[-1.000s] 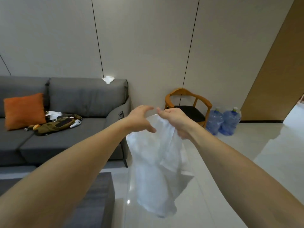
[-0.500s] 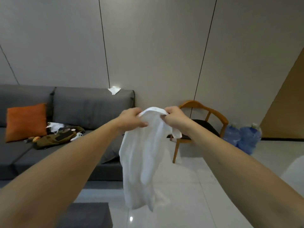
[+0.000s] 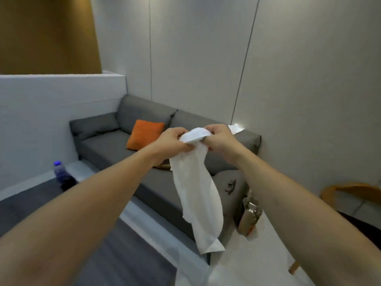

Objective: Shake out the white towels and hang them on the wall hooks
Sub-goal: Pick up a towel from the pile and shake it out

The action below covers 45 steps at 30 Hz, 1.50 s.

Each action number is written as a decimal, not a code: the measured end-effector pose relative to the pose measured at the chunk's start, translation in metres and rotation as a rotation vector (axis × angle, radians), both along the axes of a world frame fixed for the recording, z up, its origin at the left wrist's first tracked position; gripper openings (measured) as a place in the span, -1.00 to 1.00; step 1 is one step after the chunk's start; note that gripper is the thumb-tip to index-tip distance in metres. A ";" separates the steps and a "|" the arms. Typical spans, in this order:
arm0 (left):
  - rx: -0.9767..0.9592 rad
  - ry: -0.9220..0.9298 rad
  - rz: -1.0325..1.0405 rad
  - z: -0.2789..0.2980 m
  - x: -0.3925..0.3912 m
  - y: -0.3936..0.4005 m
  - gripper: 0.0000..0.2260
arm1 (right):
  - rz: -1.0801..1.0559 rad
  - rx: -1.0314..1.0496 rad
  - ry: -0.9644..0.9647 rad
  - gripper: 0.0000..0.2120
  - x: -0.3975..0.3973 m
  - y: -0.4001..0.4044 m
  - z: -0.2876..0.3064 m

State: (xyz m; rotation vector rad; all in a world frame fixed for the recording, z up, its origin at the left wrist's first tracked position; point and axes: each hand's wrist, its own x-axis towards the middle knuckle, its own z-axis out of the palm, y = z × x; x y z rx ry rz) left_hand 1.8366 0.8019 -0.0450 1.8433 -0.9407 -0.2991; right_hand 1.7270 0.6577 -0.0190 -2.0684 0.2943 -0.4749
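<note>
A white towel [image 3: 198,195] hangs in front of me, bunched at its top edge and trailing down to a loose corner. My left hand [image 3: 172,141] grips the top edge on the left and my right hand [image 3: 219,138] grips it on the right, the two hands close together at chest height. A second white cloth [image 3: 236,128] lies on top of the sofa's backrest by the wall, just behind my right hand. No wall hooks show in this view.
A grey sofa [image 3: 107,147] with an orange cushion [image 3: 145,134] runs along the wall. A blue-capped water bottle [image 3: 59,171] stands on the dark rug at left. A bag [image 3: 250,213] leans by the sofa's arm. A wooden chair [image 3: 350,193] is at right.
My view has swung left and tilted, so the sofa fills the middle and the chair sits at the right edge. Both hands keep hold of the towel, which hangs narrower and more bunched.
</note>
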 end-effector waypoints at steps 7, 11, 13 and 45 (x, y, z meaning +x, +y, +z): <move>-0.114 0.101 0.449 -0.010 -0.009 0.088 -0.89 | 0.614 0.215 0.081 -0.83 0.067 0.073 -0.013; -0.135 0.102 0.829 -0.021 -0.029 0.157 -0.79 | 0.822 0.153 0.296 -0.71 0.084 0.110 -0.054; -0.096 0.103 0.972 -0.024 -0.043 0.195 -0.75 | 0.859 0.148 0.284 -0.73 0.084 0.140 -0.066; 0.102 -0.060 1.493 -0.026 0.104 0.486 -0.87 | 0.501 -0.664 0.018 -0.80 0.326 0.324 -0.045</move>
